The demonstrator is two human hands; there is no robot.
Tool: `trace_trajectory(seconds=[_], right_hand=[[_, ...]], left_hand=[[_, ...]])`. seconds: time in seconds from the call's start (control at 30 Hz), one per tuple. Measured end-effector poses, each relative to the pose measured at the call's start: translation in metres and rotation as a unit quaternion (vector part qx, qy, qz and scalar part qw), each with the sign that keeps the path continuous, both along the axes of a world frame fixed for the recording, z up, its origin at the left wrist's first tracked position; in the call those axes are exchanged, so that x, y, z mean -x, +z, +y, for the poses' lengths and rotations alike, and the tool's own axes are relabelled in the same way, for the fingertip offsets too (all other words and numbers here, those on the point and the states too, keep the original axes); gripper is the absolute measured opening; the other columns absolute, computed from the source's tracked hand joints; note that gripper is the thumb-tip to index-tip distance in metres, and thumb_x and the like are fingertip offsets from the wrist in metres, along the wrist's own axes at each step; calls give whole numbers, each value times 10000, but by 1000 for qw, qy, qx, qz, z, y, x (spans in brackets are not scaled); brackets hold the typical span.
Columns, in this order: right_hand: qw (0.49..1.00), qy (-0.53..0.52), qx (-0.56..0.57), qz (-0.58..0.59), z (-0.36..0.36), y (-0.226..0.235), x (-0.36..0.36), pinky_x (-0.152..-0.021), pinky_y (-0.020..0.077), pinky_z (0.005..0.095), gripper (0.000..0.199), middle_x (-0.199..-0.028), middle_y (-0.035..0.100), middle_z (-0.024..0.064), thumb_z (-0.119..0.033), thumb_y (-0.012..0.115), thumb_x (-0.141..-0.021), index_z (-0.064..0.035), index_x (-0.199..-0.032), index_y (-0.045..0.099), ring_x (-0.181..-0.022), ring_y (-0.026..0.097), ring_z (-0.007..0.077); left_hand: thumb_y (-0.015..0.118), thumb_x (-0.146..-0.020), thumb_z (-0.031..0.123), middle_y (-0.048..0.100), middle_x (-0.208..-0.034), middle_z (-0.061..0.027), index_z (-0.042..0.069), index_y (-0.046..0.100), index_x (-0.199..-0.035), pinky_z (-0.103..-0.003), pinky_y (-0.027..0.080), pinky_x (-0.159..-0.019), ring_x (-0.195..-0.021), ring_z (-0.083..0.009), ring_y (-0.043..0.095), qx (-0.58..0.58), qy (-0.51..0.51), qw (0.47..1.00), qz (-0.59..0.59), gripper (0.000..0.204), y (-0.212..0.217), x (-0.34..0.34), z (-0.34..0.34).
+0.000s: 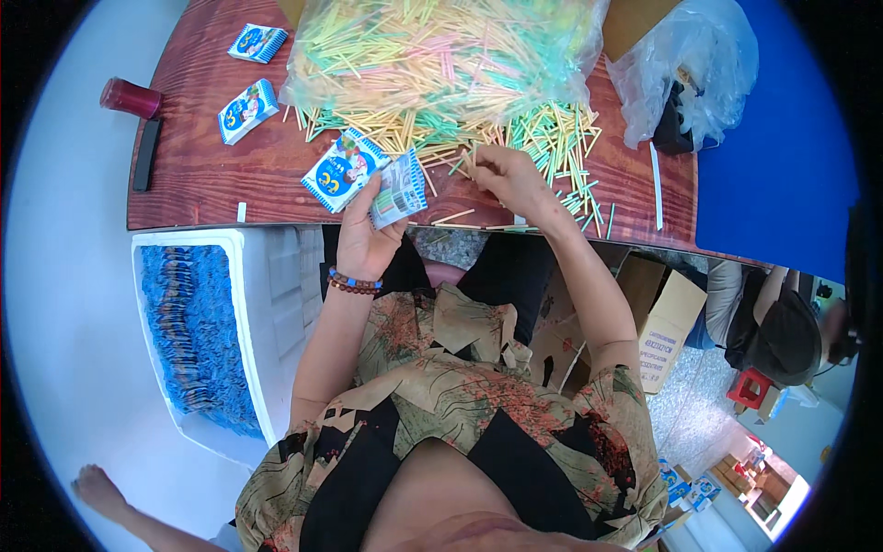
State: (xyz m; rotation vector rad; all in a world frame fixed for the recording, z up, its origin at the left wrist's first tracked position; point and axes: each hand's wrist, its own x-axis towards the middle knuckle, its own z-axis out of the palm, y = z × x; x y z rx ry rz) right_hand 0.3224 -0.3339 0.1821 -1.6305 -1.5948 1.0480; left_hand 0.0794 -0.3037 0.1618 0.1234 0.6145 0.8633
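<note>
Small blue-and-white packets are at my left hand (pixel 362 241). Its thumb and fingers are closed on a packet (pixel 401 191) whose clear-looking side shows pale coloured sticks or stripes. Touching it on the left is another printed packet (pixel 342 173); whether that one is held too or lies on the table I cannot tell. My right hand (pixel 515 182) is at the near edge of a pile of thin pastel sticks (pixel 552 147), fingertips pinched on a stick or sticks (pixel 467 158). A large clear bag (pixel 441 64) full of such sticks lies beyond both hands.
Two more packets (pixel 257 43) (pixel 247 111) lie on the wooden table (pixel 193 189), near a dark red cylinder (pixel 131 97). A white foam box (pixel 241 340) of blue packets stands left below. Cardboard boxes (pixel 664 331) are lower right. Another person's hand (pixel 99 488) shows lower left.
</note>
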Motion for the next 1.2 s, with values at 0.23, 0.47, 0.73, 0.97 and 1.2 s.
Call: trace_trajectory(seconds=[0.23, 0.47, 0.73, 0.97, 1.2], right_hand=[[962, -107, -32, 250, -3, 27, 9, -623, 424, 219, 137, -831, 655, 15, -87, 607, -904, -2, -975, 686, -706, 528, 56], [872, -255, -184, 376, -16, 55, 76, -701, 432, 198, 100, -851, 665, -4, -22, 659, -862, 16, -954, 674, -754, 553, 33], [897, -279, -217, 264, -18, 43, 96, -685, 427, 183, 32, -787, 644, -12, -10, 661, -863, 14, -883, 666, -741, 536, 22], [915, -275, -236, 178, -12, 47, 115, -849, 419, 278, 77, -1091, 624, 84, -48, 706, -814, 9, -835, 658, -978, 539, 144], [952, -153, -190, 187, -6, 40, 113, -989, 370, 352, 139, -1207, 591, 119, -123, 662, -860, 13, -885, 670, -1161, 495, 255]], left_hand=[[549, -966, 220, 687, -1057, -14, 119, 590, -1148, -260, 570, -617, -895, -141, 681, -11, -3, 1000, -6, 211, 5, -2, -2], [532, -974, 228, 666, -1111, -30, 92, 561, -1187, -297, 579, -756, -970, -150, 662, -34, 11, 999, 2, 254, 13, -8, -5], [529, -975, 228, 664, -1104, -48, 58, 572, -1171, -309, 572, -784, -965, -163, 663, -66, 38, 997, 26, 262, 28, -8, -8], [533, -975, 237, 651, -1125, -77, 47, 565, -1169, -365, 565, -823, -996, -207, 655, -114, 82, 990, 35, 273, 31, -3, -10], [515, -984, 258, 635, -1157, -84, 46, 549, -1186, -382, 552, -867, -1047, -223, 633, -101, 75, 991, -40, 295, 29, 3, -9]])
